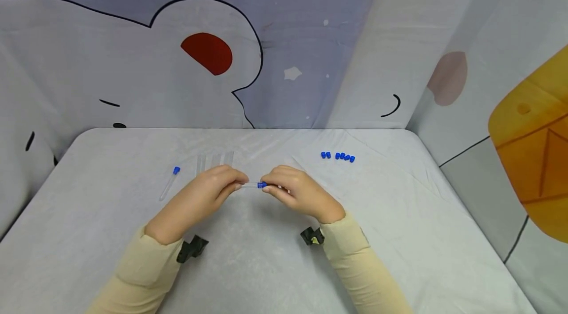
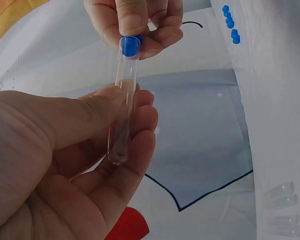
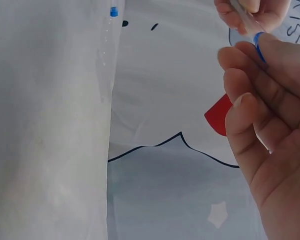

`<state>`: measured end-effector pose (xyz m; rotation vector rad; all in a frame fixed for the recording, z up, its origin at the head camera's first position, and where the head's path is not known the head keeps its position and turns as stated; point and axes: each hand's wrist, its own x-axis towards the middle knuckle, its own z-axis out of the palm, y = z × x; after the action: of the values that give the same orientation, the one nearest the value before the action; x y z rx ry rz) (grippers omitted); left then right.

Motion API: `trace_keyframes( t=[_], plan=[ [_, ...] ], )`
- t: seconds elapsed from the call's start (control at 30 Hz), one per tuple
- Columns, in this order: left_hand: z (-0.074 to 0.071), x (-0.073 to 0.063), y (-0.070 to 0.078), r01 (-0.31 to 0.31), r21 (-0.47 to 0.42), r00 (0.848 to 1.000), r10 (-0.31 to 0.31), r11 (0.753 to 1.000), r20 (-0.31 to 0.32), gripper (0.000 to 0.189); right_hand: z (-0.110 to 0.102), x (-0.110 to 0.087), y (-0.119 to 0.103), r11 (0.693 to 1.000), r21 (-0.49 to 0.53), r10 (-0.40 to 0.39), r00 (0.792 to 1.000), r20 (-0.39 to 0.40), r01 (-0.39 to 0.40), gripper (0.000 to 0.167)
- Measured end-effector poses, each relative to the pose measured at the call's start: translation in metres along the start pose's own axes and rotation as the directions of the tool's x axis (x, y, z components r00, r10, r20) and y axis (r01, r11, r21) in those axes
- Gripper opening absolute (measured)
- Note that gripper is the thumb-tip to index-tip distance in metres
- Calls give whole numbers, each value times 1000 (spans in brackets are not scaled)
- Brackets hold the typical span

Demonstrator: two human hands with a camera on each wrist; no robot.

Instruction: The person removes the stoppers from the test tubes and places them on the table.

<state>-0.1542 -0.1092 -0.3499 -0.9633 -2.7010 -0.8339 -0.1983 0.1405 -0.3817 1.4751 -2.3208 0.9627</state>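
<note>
Between thumb and fingers, my left hand point(image 1: 205, 194) holds a clear test tube point(image 2: 124, 95) above the table. Its mouth points toward my right hand point(image 1: 301, 191), which pinches a blue cap point(image 2: 130, 46) at that end. Part of the cap shows inside the tube's mouth in the left wrist view, and the right thumb touches its top. In the right wrist view the cap is mostly covered by the thumb and index finger, while the other fingers curl loosely. Behind the left hand lie several clear tubes without caps point(image 1: 215, 160), partly hidden by it.
A test tube with a blue cap point(image 1: 168, 183) lies on the left of the white-covered table point(image 1: 248, 274). Several loose blue caps point(image 1: 341, 156) sit in a row at the back right. A printed cloth point(image 1: 306, 48) hangs behind the table's far edge.
</note>
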Motion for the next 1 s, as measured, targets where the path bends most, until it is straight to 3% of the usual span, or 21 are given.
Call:
trace_keyframes(
  t=[0.2, 0.47, 1.0],
  plan=[
    [1, 0, -1, -27, 3, 1000, 27, 1000, -1, 17, -2, 0, 1, 999, 37, -10, 1000, -5, 11, 11],
    [4, 1, -2, -2, 3, 999, 2, 1000, -37, 16, 2, 1, 0, 999, -35, 5, 996, -87, -8, 9],
    [8, 1, 2, 13, 26, 996, -11, 1000, -89, 16, 8, -1, 2, 992, -125, -36, 986, -164, 16, 7]
  ],
)
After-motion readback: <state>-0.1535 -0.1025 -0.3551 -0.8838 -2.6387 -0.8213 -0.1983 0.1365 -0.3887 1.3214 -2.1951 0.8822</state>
